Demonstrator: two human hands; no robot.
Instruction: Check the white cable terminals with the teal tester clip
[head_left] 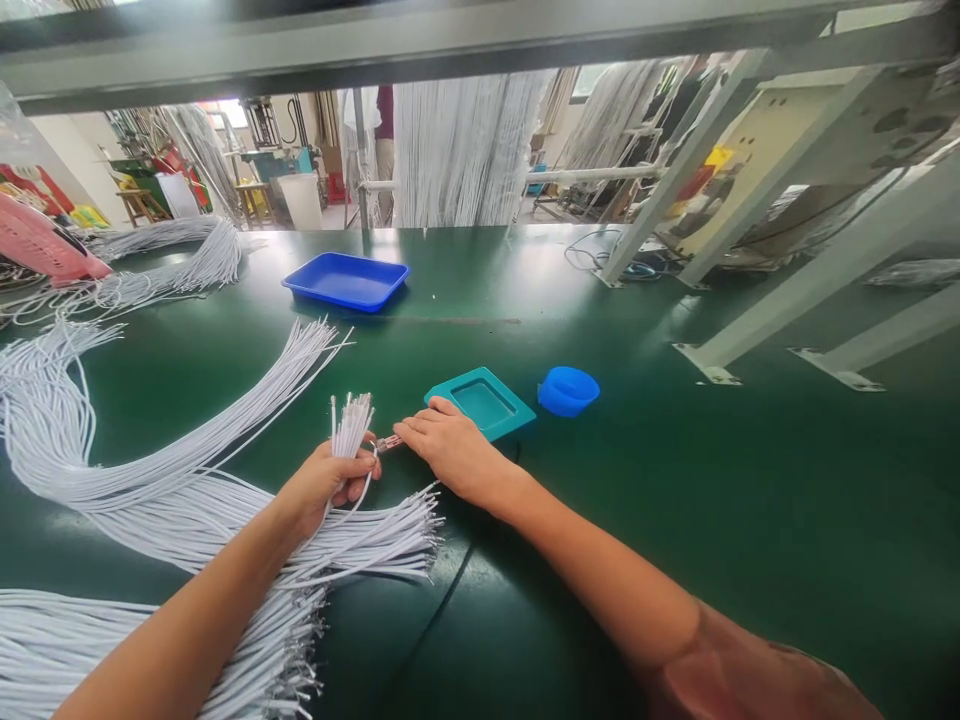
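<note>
My left hand (330,480) is closed around a bunch of white wires (351,425), whose cut ends stick up above the thumb. One wire bends away from the bunch on the right, close to the tip of a slim tool (388,442). That tool is in my right hand (454,450), fingers closed over it from above; its kind is unclear, as the hand hides most of it. Just behind my right hand lies a teal square tray (514,424), partly covered by the fingers. Under my left wrist spreads a thick bundle of white wires (375,540) with stripped-looking ends.
More white wire bundles (202,440) curve across the left of the green table (675,520). A round blue dish (568,392) stands right of the teal tray, and a blue rectangular tray (346,298) farther back. Metal frame legs (720,360) rise at the right; a beam (375,45) crosses overhead.
</note>
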